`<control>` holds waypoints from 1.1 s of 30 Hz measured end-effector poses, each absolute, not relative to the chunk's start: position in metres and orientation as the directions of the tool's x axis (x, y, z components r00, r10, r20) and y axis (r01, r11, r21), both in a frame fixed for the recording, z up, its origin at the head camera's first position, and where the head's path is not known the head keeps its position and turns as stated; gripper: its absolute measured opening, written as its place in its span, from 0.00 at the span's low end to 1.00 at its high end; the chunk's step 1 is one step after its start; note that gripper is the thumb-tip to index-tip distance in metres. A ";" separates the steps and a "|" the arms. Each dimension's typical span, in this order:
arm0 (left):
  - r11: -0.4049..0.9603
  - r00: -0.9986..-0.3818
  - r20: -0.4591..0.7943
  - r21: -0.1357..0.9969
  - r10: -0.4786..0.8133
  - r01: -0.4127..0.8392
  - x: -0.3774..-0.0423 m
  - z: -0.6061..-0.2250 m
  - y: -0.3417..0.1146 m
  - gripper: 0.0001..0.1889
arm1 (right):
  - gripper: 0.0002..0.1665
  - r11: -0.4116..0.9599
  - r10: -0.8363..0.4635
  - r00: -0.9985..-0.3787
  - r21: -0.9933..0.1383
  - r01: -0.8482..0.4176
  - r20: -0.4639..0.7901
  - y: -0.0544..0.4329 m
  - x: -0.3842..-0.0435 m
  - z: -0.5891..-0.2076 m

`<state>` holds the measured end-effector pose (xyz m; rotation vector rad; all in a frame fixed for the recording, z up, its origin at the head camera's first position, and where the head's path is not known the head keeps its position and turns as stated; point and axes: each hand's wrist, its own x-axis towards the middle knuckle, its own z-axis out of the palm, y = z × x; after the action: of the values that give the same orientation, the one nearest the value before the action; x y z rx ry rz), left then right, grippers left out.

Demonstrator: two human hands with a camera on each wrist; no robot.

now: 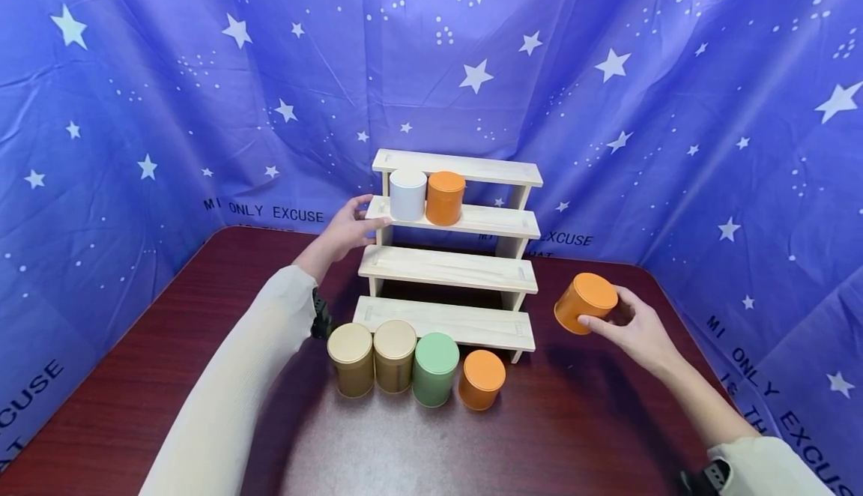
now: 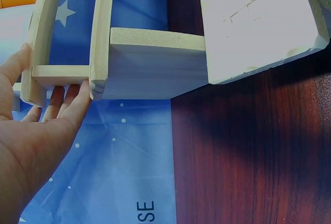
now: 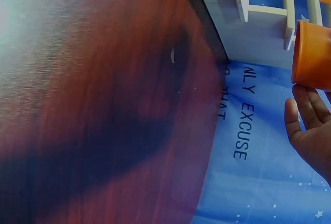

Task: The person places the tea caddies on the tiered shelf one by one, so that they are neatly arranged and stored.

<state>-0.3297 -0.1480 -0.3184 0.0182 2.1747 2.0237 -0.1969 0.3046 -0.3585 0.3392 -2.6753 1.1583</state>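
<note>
My right hand holds an orange canister tilted in the air, right of a wooden step shelf. In the right wrist view that orange canister shows at the right edge, with fingers under it. My left hand grips the left end of the shelf's second board from the top; in the left wrist view the thumb lies at the board edge and the fingers touch the upright. On that board a white canister and another orange canister stand side by side.
Before the lowest step, two gold canisters, a green canister and an orange canister stand in a row on the dark red table. A blue star-printed curtain hangs behind and at both sides.
</note>
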 end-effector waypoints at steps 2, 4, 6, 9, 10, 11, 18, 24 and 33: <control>0.080 -0.986 -0.111 0.992 0.123 -0.102 -0.330 -0.320 -0.148 0.41 | 0.33 0.669 -0.121 -0.953 -0.686 -0.286 0.279 0.304 -0.199 -0.356; 0.082 -0.988 -0.100 0.993 0.119 -0.090 -0.332 -0.324 -0.149 0.41 | 0.33 0.672 -0.115 -0.951 -0.683 -0.287 0.286 0.303 -0.202 -0.354; 0.085 -0.988 -0.096 0.993 0.119 -0.086 -0.330 -0.322 -0.148 0.40 | 0.33 0.669 -0.108 -0.949 -0.685 -0.289 0.295 0.301 -0.205 -0.352; 0.099 -0.988 -0.098 0.991 0.122 -0.086 -0.328 -0.319 -0.148 0.41 | 0.33 0.664 -0.101 -0.948 -0.689 -0.291 0.303 0.300 -0.209 -0.350; 0.099 -0.987 -0.101 0.991 0.123 -0.089 -0.329 -0.319 -0.148 0.41 | 0.34 0.665 -0.098 -0.948 -0.689 -0.289 0.303 0.299 -0.210 -0.349; 0.099 -0.987 -0.103 0.991 0.125 -0.091 -0.329 -0.319 -0.148 0.41 | 0.34 0.665 -0.097 -0.949 -0.689 -0.287 0.301 0.299 -0.211 -0.348; 0.098 -0.991 -0.074 0.993 0.110 -0.063 -0.338 -0.331 -0.149 0.40 | 0.34 0.673 -0.102 -0.954 -0.686 -0.275 0.283 0.293 -0.216 -0.346; 0.115 -0.992 -0.069 0.992 0.103 -0.057 -0.338 -0.332 -0.150 0.40 | 0.34 0.682 -0.104 -0.956 -0.680 -0.270 0.275 0.284 -0.223 -0.344; 0.101 -0.991 -0.067 0.993 0.113 -0.056 -0.337 -0.331 -0.151 0.41 | 0.37 0.698 -0.108 -0.958 -0.666 -0.264 0.266 0.275 -0.232 -0.339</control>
<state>-0.3368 -0.1508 -0.3313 0.0578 2.2337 2.0250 -0.2320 0.2746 -0.3394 0.2994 -2.7005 1.1069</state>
